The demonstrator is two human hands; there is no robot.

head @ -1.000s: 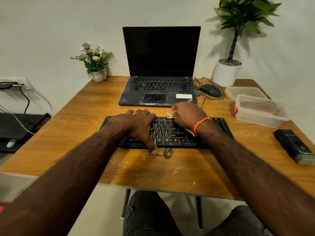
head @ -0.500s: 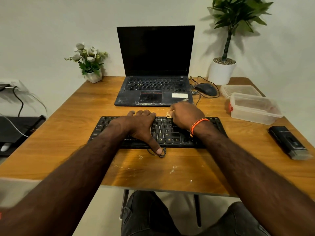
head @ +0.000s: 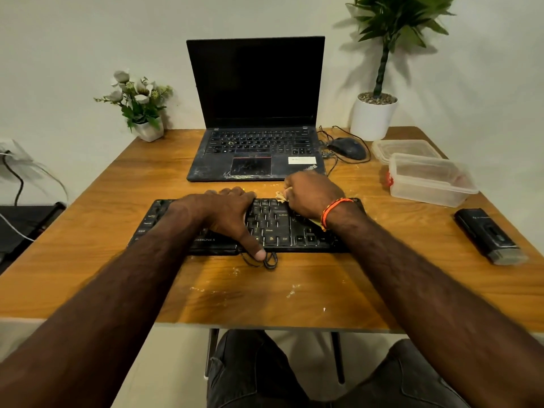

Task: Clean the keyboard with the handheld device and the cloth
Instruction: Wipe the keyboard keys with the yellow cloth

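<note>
A black keyboard (head: pixel 273 228) lies across the middle of the wooden table (head: pixel 88 231). My left hand (head: pixel 226 213) rests flat on its left half, fingers at the far edge and thumb over the near edge. My right hand (head: pixel 312 198) is curled on a yellowish cloth (head: pixel 281 197) at the keyboard's far right part; only scraps of cloth show. The black handheld device (head: pixel 488 235) lies alone at the right of the table, away from both hands.
An open dusty laptop (head: pixel 256 154) stands behind the keyboard, with a mouse (head: pixel 347 148) and cables beside it. Two clear plastic containers (head: pixel 429 179) sit at the right. A flower pot (head: pixel 148 131) and a potted plant (head: pixel 372 116) stand at the back. Crumbs dot the table's front.
My right hand with the cloth has stayed at the keyboard's far right edge, shifting only slightly. The left hand keeps its place on the keys. The view has drifted a little.
</note>
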